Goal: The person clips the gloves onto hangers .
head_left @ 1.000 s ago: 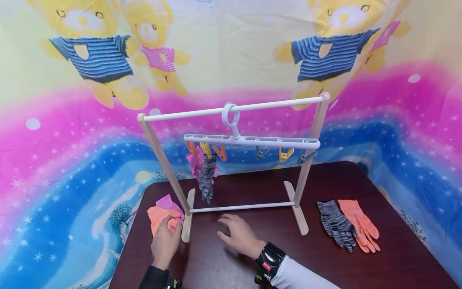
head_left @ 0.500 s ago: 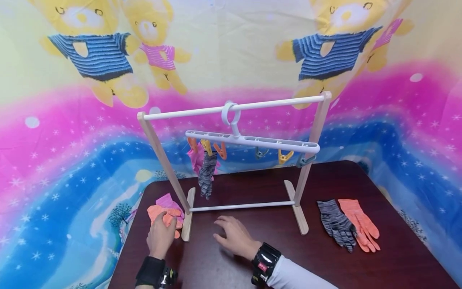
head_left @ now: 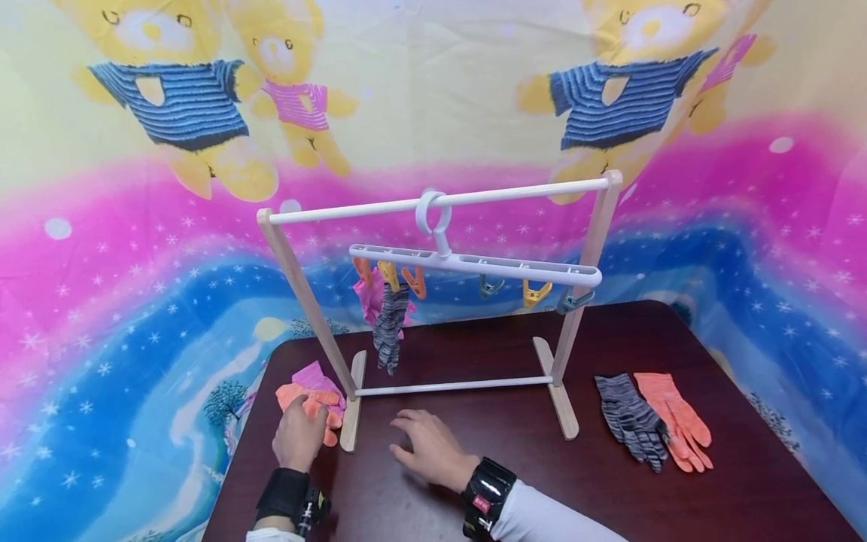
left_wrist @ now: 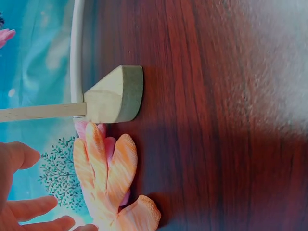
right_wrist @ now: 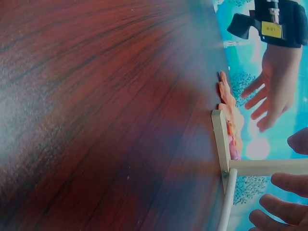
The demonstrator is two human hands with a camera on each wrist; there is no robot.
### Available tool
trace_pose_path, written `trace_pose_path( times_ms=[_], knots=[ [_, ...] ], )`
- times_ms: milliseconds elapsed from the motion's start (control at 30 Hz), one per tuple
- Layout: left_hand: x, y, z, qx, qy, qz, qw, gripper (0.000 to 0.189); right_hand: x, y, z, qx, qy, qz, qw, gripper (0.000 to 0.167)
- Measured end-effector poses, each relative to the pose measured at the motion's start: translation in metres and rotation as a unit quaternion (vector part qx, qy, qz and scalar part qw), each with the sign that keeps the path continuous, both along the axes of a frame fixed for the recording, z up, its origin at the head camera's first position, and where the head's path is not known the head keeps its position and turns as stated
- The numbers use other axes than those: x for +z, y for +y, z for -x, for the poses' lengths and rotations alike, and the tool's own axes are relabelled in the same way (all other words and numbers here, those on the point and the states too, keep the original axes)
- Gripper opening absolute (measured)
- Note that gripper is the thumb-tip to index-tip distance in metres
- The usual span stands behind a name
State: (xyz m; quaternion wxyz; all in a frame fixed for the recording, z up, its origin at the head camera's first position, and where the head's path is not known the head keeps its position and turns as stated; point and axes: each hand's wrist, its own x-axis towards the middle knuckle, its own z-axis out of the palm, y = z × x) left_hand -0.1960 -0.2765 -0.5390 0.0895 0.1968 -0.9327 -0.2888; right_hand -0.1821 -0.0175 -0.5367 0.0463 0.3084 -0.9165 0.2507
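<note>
My left hand (head_left: 298, 435) hovers beside an orange glove (left_wrist: 110, 178), which lies on a pink glove (head_left: 310, 375) at the table's left side. The left wrist view shows its fingers spread apart, with nothing held and a gap to the glove. My right hand (head_left: 433, 448) is over the table in front of the rack, fingers relaxed and holding nothing. From the white clip hanger (head_left: 474, 263) hang a pink item (head_left: 368, 301), partly hidden, and a grey-black knitted piece (head_left: 389, 331), pinched by a yellow clip (head_left: 389, 275).
A wooden rack (head_left: 298, 301) with a white top rod (head_left: 515, 196) holds the hanger. Several other clips, such as a yellow one (head_left: 536, 293), grip nothing. A grey-black glove (head_left: 630, 418) and an orange glove (head_left: 677, 421) lie at the right of the dark table (head_left: 501, 436).
My left hand has shifted left, uncovering more of the orange glove's fingers. My right hand has drifted slightly left. The hanger has swung a little.
</note>
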Motion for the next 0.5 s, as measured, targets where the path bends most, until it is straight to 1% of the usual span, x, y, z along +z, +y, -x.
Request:
trace_pose_path(
  times_ms=[67,300,500],
  knots=[
    [-0.002,-0.001,0.003,-0.001,-0.004,0.007,1.0000,0.056,0.000,-0.001,0.000,0.003,0.003,-0.002,1.0000,0.039],
    [-0.008,-0.002,0.013,0.000,-0.045,0.014,0.9989,0.061,-0.001,-0.002,-0.001,0.005,-0.001,-0.008,1.0000,0.040],
    [-0.012,-0.004,0.019,0.000,-0.060,0.027,0.9979,0.057,-0.003,-0.003,-0.001,0.006,0.001,-0.013,0.9999,0.040]
  ],
)
